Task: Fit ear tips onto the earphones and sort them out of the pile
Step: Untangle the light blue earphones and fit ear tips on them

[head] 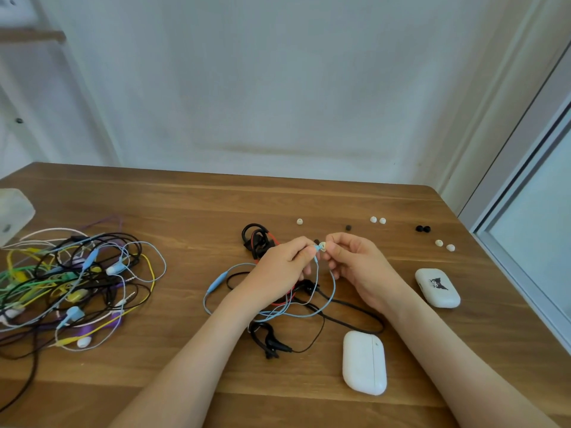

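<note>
Above the middle of the wooden table (185,205), my left hand (279,267) pinches the bud of a light blue wired earphone (317,249). Its cable (216,282) loops down onto the table. My right hand (355,261) pinches a white ear tip (323,245) right against that bud. A tangled pile of coloured earphones (71,282) lies at the left. Loose white ear tips (377,220) and black ear tips (422,228) are scattered along the far right of the table. Black and red ear-hook earphones (258,239) lie behind and beneath my hands.
A plain white earbud case (364,362) lies near my right forearm. A second white case with a black cartoon print (437,287) sits at the right. A translucent box (14,211) stands at the far left edge. The wall runs behind the table; a window frame is at the right.
</note>
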A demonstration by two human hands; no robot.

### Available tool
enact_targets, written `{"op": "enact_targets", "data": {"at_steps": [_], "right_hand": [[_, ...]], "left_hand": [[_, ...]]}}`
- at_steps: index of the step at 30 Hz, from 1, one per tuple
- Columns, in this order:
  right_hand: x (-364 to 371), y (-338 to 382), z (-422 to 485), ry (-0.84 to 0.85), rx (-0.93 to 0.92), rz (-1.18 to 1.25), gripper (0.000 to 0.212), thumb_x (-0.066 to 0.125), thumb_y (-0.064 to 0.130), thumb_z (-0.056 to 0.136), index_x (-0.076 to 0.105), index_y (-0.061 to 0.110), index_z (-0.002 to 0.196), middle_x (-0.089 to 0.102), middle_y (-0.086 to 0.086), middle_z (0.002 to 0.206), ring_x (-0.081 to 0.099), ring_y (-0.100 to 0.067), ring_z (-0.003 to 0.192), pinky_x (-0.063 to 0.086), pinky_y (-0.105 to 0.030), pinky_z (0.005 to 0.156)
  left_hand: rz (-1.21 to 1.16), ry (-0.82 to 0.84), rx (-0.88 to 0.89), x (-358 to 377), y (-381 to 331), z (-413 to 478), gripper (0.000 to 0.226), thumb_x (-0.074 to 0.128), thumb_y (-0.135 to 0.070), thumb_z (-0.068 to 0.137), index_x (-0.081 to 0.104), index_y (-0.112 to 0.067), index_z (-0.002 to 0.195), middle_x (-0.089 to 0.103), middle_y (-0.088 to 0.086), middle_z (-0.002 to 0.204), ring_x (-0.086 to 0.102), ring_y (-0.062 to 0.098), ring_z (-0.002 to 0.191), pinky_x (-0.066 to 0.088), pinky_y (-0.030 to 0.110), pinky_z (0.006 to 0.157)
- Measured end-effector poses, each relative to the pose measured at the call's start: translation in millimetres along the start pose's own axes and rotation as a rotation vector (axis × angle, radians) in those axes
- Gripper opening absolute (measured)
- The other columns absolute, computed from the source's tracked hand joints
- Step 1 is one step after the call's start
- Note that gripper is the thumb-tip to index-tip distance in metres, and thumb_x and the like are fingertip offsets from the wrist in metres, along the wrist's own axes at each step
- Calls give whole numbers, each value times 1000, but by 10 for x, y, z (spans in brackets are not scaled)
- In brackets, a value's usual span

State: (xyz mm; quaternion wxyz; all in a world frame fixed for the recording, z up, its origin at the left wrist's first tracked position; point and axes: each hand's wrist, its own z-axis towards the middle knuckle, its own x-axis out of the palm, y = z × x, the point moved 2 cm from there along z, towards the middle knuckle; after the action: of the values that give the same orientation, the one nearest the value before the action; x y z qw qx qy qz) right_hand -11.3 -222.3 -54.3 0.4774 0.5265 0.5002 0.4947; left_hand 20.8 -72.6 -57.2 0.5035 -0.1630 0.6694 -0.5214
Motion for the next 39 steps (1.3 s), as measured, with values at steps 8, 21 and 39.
{"op": "enact_targets", "data": {"at_steps": [8,21,39], "right_hand": [[-10,-24,16,6,-9,-60,21,49,6,97,61,11,80,57,0,69,48,-8,59,41,-22,55],[-12,-70,-17,-22,-37,-112,19,47,3,97,59,7,84,54,-2,69,46,-10,59,42,-21,58],[56,-69,-78,-203,-123,-337,18,49,3,95,59,12,84,56,3,65,51,-2,56,47,-16,56]], "left_hand": [[39,16,-16,-6,-17,4,23,39,-29,102,61,-25,99,57,-9,74,52,0,66,41,16,67],[228,48,18,3,-49,13,24,37,-30,103,58,-19,100,45,-10,65,40,2,57,30,17,54],[280,-3,55,116,-37,11,22,36,-26,103,45,-18,85,50,0,71,43,12,64,32,30,60]]}}
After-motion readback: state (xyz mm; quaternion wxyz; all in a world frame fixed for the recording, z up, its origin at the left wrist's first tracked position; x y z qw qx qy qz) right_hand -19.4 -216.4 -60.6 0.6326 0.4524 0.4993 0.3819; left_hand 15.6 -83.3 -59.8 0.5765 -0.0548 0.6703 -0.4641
